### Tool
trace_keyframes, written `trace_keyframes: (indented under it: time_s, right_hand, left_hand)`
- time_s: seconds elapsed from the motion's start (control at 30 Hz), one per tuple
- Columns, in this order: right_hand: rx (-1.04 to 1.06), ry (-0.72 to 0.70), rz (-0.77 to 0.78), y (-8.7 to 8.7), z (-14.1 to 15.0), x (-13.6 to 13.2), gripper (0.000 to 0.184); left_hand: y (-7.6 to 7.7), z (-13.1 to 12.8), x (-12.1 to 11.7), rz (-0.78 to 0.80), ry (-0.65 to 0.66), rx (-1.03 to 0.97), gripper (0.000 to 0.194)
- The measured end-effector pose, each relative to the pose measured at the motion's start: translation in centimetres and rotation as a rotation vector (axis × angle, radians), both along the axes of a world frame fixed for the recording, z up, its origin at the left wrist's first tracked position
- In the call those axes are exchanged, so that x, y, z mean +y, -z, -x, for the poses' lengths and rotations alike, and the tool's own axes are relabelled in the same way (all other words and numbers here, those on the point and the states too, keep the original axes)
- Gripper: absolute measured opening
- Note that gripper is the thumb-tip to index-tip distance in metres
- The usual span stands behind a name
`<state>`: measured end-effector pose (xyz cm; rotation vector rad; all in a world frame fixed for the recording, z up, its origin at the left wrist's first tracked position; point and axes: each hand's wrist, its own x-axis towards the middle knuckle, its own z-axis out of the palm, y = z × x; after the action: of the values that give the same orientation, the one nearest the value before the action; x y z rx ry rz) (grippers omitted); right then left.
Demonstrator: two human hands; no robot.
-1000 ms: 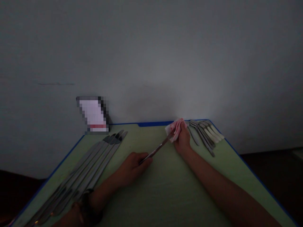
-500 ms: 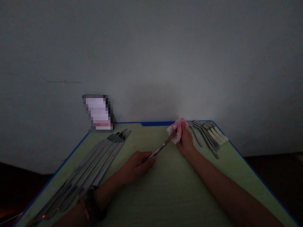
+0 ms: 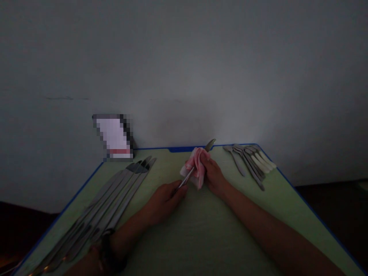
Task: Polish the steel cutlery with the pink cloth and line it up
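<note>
The head view shows long metal cutlery (image 3: 100, 193) laid side by side along the left edge of a blue-rimmed tabletop (image 3: 201, 226). Beyond it, a pixelated upright panel (image 3: 113, 134) stands at the far left corner. The left hand (image 3: 165, 201), a dark band (image 3: 110, 249) at its wrist, has its fingers closed on the near end of a metal utensil (image 3: 187, 178), which slants above the middle of the tabletop toward the far edge. The right hand (image 3: 214, 174) has its fingers bent around a pink-and-white cloth (image 3: 197, 165), bunched about the utensil, whose tip pokes out beyond. Near the far right corner lie a single spoon (image 3: 237, 160), overlapping metal cutlery (image 3: 253, 170) and white-handled pieces (image 3: 263, 163).
</note>
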<state>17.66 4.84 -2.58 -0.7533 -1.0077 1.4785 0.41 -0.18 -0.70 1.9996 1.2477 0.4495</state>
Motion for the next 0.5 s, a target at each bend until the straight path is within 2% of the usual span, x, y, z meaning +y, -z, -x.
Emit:
trace_keyframes:
  time_s: [0.07,0.2,0.3,0.4,0.5]
  right_hand:
    - [0.086,-0.008,-0.003,0.0,-0.1,0.4,0.043]
    - [0.233,0.117,0.062,0.2,-0.4,1.3,0.041]
    - [0.268,0.142,0.108,0.4,-0.5,1.7,0.040]
    - [0.222,0.102,0.082,0.6,-0.5,1.4,0.041]
    - [0.094,0.015,0.025,0.7,-0.5,0.9,0.040]
  left_hand:
    - [-0.3,0.1,-0.1,-0.011,0.036,0.002,0.035]
    - [-0.7,0.4,-0.4,-0.020,0.154,-0.003,0.037]
    - [-0.5,0.5,-0.5,-0.026,0.195,-0.005,0.038]
    - [-0.2,0.3,-0.5,-0.032,0.174,-0.020,0.036]
    - [-0.1,0.1,-0.3,-0.018,0.094,-0.046,0.033]
